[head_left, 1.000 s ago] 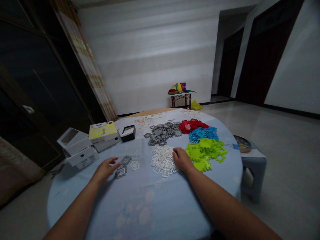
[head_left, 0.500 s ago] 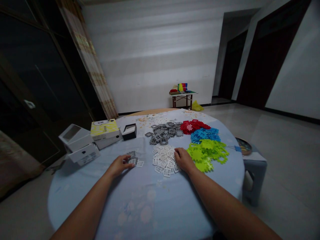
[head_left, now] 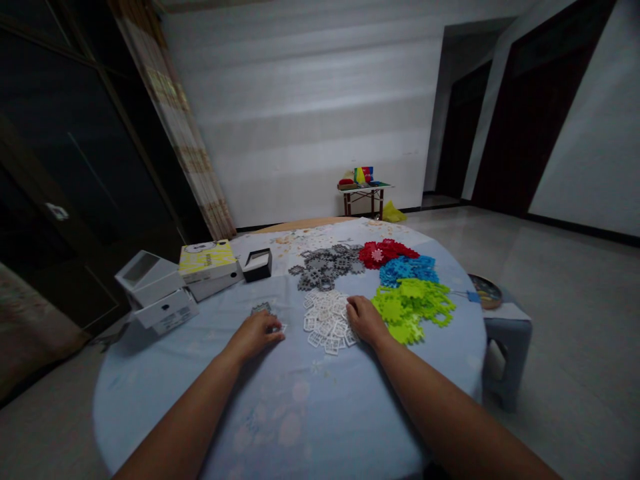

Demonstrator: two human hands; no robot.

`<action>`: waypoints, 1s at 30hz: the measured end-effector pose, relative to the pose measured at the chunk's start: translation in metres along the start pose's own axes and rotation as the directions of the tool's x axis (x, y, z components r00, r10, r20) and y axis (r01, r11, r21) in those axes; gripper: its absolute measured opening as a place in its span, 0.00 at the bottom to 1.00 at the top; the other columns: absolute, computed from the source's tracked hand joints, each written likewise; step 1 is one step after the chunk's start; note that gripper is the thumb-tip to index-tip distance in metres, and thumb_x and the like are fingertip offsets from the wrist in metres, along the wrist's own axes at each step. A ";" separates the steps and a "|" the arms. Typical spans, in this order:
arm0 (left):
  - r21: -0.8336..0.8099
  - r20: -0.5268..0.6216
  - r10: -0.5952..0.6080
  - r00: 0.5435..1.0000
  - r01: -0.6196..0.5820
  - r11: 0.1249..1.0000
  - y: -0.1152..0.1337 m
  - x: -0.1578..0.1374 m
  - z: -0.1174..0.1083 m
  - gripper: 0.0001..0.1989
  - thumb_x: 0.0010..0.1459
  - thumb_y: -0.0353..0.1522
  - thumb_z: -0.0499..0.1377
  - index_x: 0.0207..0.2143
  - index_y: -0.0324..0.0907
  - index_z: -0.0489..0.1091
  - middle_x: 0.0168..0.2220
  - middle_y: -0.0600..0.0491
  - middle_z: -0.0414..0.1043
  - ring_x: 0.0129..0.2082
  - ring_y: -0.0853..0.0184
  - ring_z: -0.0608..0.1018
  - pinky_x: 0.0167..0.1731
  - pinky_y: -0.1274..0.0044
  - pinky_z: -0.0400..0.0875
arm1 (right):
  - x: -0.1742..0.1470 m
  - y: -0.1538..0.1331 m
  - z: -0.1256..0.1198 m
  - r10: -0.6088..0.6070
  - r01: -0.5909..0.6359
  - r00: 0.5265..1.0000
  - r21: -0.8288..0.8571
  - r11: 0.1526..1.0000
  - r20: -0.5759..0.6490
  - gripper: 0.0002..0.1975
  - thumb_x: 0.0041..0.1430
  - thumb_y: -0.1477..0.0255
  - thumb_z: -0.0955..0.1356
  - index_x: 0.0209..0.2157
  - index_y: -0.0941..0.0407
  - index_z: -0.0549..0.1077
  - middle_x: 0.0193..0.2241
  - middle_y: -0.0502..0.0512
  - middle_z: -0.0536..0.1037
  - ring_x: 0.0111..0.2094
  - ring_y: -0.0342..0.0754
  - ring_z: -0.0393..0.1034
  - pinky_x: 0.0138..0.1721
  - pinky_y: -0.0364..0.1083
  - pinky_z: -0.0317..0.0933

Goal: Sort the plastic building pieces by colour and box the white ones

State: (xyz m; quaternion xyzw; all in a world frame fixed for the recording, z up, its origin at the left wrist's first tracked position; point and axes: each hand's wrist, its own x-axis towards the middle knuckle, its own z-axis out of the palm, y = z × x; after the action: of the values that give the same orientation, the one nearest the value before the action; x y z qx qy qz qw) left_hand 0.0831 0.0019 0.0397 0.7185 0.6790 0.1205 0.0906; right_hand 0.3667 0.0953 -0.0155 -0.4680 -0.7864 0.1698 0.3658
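My left hand [head_left: 257, 335] is low over the cloth at left of centre. Its thumb and fingers are curled in around a small white lattice piece [head_left: 284, 328], whose edge shows past the fingertips. Just behind that hand lies a grey toothed piece [head_left: 261, 308], partly covered by it. My right hand [head_left: 366, 319] rests against the right edge of a pile of white lattice pieces [head_left: 327, 320]. Its fingers are bent and pressed together, and whatever they may hold is hidden. Beside it on the right spreads a heap of lime-green toothed pieces [head_left: 413, 307].
Grey [head_left: 327, 263], red [head_left: 385, 253] and blue toothed pieces [head_left: 407, 270] lie in heaps farther back. At the left stand white boxes [head_left: 155, 283], a yellow box [head_left: 207, 260] and an open black box [head_left: 258, 265]. A grey stool [head_left: 507, 327] adjoins the table's right edge.
My left hand has moved slightly right, from the grey piece and first white piece onto the white piece beside them. The right hand has stayed at the white pile.
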 end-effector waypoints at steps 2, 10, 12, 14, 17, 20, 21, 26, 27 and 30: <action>0.056 0.005 0.013 1.000 -0.014 0.998 0.003 0.001 0.000 0.14 0.50 0.41 0.56 0.33 0.43 0.76 0.32 0.49 0.71 0.35 0.63 0.73 0.37 0.74 0.63 | 0.000 0.000 0.000 -0.003 0.003 1.000 0.002 1.000 -0.003 0.12 0.60 0.73 0.60 0.42 0.60 0.71 0.40 0.61 0.74 0.43 0.49 0.66 0.47 0.45 0.57; 0.153 -0.028 0.012 1.000 -0.008 0.988 0.012 0.000 -0.002 0.13 0.50 0.42 0.55 0.30 0.44 0.74 0.33 0.49 0.71 0.36 0.62 0.73 0.37 0.74 0.61 | -0.001 -0.001 -0.001 0.007 -0.007 1.000 -0.001 1.000 0.014 0.13 0.60 0.73 0.60 0.42 0.61 0.71 0.40 0.62 0.74 0.44 0.49 0.66 0.47 0.45 0.56; 0.186 -0.029 0.017 0.999 -0.012 0.983 0.013 -0.001 -0.002 0.13 0.50 0.42 0.55 0.29 0.44 0.74 0.32 0.50 0.70 0.36 0.62 0.73 0.37 0.74 0.61 | -0.001 -0.002 -0.002 0.012 -0.012 1.000 -0.001 1.000 0.015 0.13 0.60 0.73 0.60 0.42 0.61 0.71 0.40 0.62 0.74 0.43 0.49 0.66 0.47 0.45 0.56; 0.216 -0.029 0.011 1.000 -0.005 0.976 0.015 -0.002 -0.001 0.13 0.51 0.42 0.54 0.28 0.44 0.73 0.32 0.50 0.70 0.36 0.62 0.73 0.36 0.74 0.61 | 0.000 -0.002 -0.001 0.013 -0.013 1.000 0.000 1.000 0.014 0.13 0.61 0.73 0.60 0.42 0.61 0.71 0.40 0.61 0.74 0.43 0.49 0.66 0.47 0.45 0.56; 0.244 -0.028 -0.057 0.998 0.062 0.968 0.020 -0.002 0.000 0.13 0.51 0.41 0.54 0.28 0.43 0.73 0.33 0.50 0.70 0.35 0.63 0.73 0.35 0.74 0.60 | 0.000 -0.002 -0.001 0.014 -0.014 1.000 -0.001 1.000 0.015 0.13 0.61 0.72 0.60 0.42 0.61 0.71 0.40 0.61 0.74 0.43 0.49 0.65 0.47 0.44 0.56; 0.243 -0.039 -0.145 0.989 0.150 0.958 0.029 -0.003 0.001 0.12 0.51 0.39 0.54 0.29 0.42 0.73 0.32 0.49 0.71 0.35 0.64 0.73 0.34 0.75 0.60 | 0.000 -0.002 0.000 0.018 -0.018 1.000 0.002 1.000 0.015 0.13 0.61 0.72 0.60 0.42 0.62 0.71 0.40 0.61 0.74 0.43 0.49 0.65 0.47 0.44 0.56; 0.238 -0.045 -0.167 0.985 0.173 0.956 0.032 -0.003 0.001 0.12 0.51 0.39 0.54 0.29 0.42 0.73 0.32 0.49 0.71 0.35 0.64 0.73 0.34 0.75 0.60 | 0.001 -0.002 0.000 0.019 -0.019 1.000 0.003 1.000 0.014 0.13 0.61 0.72 0.60 0.43 0.62 0.71 0.40 0.62 0.74 0.43 0.49 0.65 0.47 0.44 0.56; 0.234 -0.118 -0.232 0.966 0.254 0.938 0.040 -0.003 0.009 0.09 0.51 0.35 0.53 0.27 0.41 0.72 0.30 0.50 0.71 0.34 0.64 0.73 0.33 0.76 0.59 | 0.000 -0.003 0.001 0.024 -0.024 1.000 0.004 1.000 0.003 0.13 0.61 0.73 0.60 0.43 0.62 0.71 0.40 0.61 0.74 0.44 0.49 0.65 0.48 0.45 0.56; 0.236 -0.140 -0.236 0.962 0.264 0.935 0.041 -0.003 0.011 0.09 0.51 0.34 0.53 0.26 0.41 0.71 0.30 0.50 0.70 0.34 0.64 0.73 0.33 0.76 0.59 | 0.000 -0.003 0.001 0.025 -0.025 1.000 0.003 1.000 0.003 0.13 0.61 0.73 0.60 0.43 0.62 0.71 0.40 0.61 0.74 0.44 0.49 0.65 0.48 0.45 0.56; 0.240 -0.194 -0.253 0.948 0.296 0.925 0.042 -0.004 0.017 0.09 0.51 0.33 0.52 0.26 0.41 0.71 0.31 0.49 0.70 0.34 0.64 0.73 0.31 0.75 0.60 | 0.000 -0.003 0.002 0.024 -0.024 1.000 0.007 1.000 0.000 0.13 0.61 0.73 0.60 0.42 0.61 0.71 0.40 0.61 0.74 0.44 0.49 0.65 0.48 0.45 0.56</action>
State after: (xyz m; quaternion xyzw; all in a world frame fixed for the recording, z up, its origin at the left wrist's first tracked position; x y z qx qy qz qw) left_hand 0.1286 -0.0038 0.0355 0.6097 0.7881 0.0713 -0.0455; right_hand 0.3633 0.0944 -0.0153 -0.4762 -0.7799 0.1769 0.3655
